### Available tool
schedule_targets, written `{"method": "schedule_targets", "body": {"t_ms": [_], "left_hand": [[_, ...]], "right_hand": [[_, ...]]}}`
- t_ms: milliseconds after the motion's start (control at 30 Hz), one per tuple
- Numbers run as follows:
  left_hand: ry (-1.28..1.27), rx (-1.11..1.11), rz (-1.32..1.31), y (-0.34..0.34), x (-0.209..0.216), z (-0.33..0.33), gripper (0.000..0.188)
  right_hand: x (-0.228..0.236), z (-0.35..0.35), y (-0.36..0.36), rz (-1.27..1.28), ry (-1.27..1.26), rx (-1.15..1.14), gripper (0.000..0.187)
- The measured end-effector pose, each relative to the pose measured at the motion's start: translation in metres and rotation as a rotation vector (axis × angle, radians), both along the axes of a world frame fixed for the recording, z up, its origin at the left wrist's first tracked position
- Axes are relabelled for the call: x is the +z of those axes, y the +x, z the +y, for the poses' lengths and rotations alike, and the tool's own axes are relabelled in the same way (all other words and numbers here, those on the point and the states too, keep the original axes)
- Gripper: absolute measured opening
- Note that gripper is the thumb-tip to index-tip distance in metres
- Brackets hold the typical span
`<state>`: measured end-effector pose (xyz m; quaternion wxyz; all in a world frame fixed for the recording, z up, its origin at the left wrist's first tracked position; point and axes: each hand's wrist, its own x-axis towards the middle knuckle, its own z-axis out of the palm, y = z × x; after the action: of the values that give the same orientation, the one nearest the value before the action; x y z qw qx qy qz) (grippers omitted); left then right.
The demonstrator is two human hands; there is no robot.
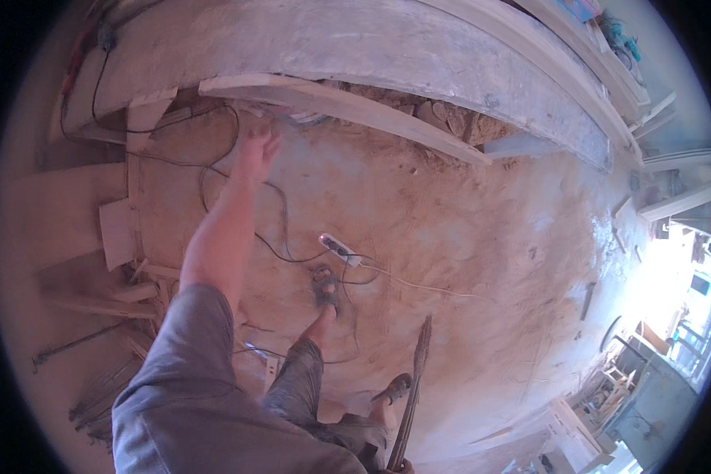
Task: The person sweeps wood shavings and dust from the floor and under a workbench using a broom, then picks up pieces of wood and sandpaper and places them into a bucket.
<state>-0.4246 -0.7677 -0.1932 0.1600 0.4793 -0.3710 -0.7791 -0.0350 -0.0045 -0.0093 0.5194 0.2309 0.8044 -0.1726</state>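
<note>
My left arm stretches far forward, and my left hand [261,154] hangs in front of the long bench with its fingers held out and nothing in them. Just beyond it, a pale wooden plank [355,110] runs along the bench's lower edge; I cannot tell whether the fingers touch it. Low in the picture, my right hand [403,468] shows only a little, closed round the lower end of a twig broom [415,379]. The broom's thin bristles point forward over the dusty floor.
A white power strip [340,249] with a glowing light lies on the floor [482,237]. Dark cables [280,205] loop from it toward the bench [292,43]. My sandalled feet [325,292] stand close by. Wood scraps [134,296] lie at left, timber and machinery [648,403] at right.
</note>
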Motion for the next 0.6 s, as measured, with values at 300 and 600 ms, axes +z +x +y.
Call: {"method": "schedule_targets", "body": {"t_ms": [300,600], "left_hand": [[0.139,-0.386,-0.497,0.149,-0.038,0.132,0.049],[-0.163,-0.381,-0.104,0.183,0.036,0.234,0.052]], "right_hand": [[0.054,-0.121,-0.108,0.011,-0.495,-0.366,0.039],[-0.146,-0.242,-0.429,-0.208,-1.008,-0.876,0.053]]}}
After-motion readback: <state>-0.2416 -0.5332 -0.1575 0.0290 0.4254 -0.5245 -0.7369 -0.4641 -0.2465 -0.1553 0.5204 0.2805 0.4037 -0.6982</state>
